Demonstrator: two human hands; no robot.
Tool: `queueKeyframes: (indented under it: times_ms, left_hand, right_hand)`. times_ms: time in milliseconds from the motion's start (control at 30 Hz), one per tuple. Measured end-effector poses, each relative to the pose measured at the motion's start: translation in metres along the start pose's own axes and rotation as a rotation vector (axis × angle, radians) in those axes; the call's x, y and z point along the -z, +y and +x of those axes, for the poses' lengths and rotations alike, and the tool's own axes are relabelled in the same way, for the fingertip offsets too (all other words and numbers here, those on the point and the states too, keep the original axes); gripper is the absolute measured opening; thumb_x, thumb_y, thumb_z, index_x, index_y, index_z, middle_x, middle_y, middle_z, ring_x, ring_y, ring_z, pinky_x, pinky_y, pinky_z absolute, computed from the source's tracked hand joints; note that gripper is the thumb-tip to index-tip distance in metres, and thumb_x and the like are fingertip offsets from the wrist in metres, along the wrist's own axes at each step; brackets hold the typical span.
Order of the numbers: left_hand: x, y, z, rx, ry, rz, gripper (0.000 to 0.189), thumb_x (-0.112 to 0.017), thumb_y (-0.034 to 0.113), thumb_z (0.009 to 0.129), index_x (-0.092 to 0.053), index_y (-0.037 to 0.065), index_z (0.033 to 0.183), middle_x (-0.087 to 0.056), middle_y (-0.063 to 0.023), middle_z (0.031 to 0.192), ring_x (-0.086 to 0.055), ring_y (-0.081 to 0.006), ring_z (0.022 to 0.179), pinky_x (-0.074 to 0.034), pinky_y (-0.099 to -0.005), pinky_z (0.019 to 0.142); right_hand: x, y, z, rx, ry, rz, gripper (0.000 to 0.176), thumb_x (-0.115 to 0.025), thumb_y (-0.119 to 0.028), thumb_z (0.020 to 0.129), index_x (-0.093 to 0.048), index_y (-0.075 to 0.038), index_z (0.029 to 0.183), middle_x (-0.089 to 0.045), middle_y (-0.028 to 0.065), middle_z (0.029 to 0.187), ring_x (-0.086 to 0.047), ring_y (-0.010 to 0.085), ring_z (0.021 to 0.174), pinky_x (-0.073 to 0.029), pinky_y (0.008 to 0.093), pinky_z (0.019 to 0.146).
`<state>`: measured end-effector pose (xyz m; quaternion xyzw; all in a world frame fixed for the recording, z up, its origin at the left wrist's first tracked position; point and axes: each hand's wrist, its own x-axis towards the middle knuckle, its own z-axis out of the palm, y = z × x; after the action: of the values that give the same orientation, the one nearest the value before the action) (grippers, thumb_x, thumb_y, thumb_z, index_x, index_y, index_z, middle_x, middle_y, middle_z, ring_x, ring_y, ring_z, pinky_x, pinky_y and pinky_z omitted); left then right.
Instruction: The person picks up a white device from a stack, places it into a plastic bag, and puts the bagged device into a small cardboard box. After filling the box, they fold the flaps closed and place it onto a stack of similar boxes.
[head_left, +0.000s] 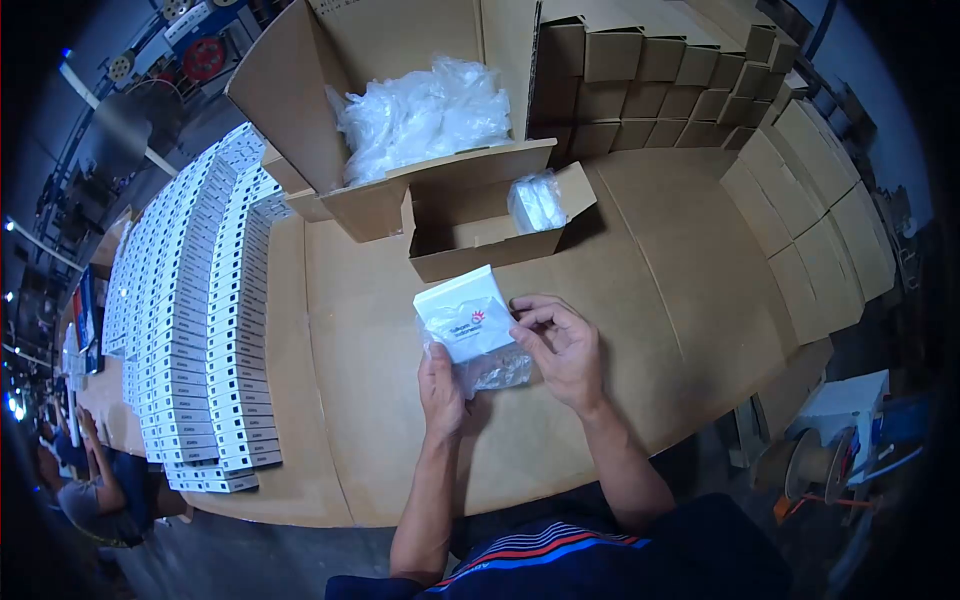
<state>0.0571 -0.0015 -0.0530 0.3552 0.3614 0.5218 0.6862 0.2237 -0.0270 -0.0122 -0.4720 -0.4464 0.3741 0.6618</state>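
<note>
A flat white box [457, 324] with a small red logo and dark print sits partly inside a clear plastic bag [497, 371]. The upper edge of the box sticks out of the bag, while loose plastic bunches below it. My left hand [441, 394] grips the box and bag at the lower left, thumb on the front. At the right edge, the curled fingers and thumb of my right hand [560, 345] pinch the bag's plastic. Just beyond, an open cardboard carton [480, 262] holds a few bagged white packs [537, 204] at its right end.
A large open carton [365, 212] full of clear plastic bags [430, 118] stands behind. Stacked white boxes [240, 380] line the left of the cardboard-covered table [640, 370]. Brown cartons [655, 75] are piled at the back right, more cartons [815, 240] at right. Another person [95, 490] is at far left.
</note>
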Motion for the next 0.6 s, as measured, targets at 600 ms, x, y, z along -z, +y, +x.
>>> queueKeyframes:
  times_ms: [600]
  left_hand:
    - [-0.01, 0.02, 0.008, -0.024, -0.141, -0.257, 0.061, -0.032, 0.04, 0.114, -0.026, 0.001, 0.16, -0.049, -0.0172, 0.15, -0.054, -0.0279, 0.134, -0.047, -0.0422, 0.111]
  right_hand:
    - [0.014, 0.002, 0.017, -0.137, -0.26, 0.295, 0.011, -0.075, 0.003, 0.091, -0.071, 0.004, 0.101, -0.058, 0.022, 0.141, -0.064, 0.0174, 0.113, -0.054, 0.0296, 0.096]
